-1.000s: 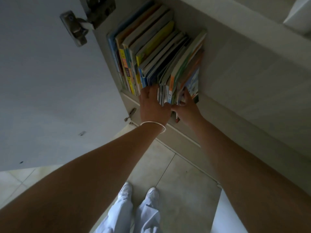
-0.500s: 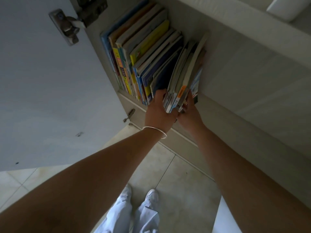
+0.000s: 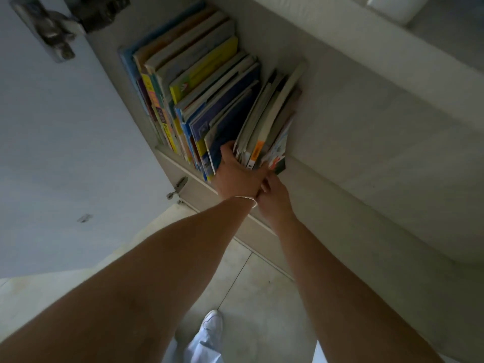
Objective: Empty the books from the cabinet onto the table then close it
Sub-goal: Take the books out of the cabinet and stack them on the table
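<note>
The cabinet (image 3: pixel 366 121) stands open, with a row of upright books (image 3: pixel 193 82) on its shelf. At the right end of the row, a bundle of several thin books (image 3: pixel 269 121) leans apart from the rest. My left hand (image 3: pixel 238 174), a thin bangle on its wrist, has its fingers tucked between this bundle and the dark blue book beside it, gripping the bundle's left side. My right hand (image 3: pixel 275 197) holds the bundle from below at its bottom right corner; its fingers are mostly hidden.
The open cabinet door (image 3: pixel 65 140) hangs at the left, with a metal hinge (image 3: pixel 52 32) at its top. Below are a tiled floor (image 3: pixel 256 297), pale trousers and a white shoe (image 3: pixel 212 323). The table is out of view.
The bundle of thin books has been separated from the row and tilted right. My left hand slid deeper between it and the blue book, and my right hand moved underneath.
</note>
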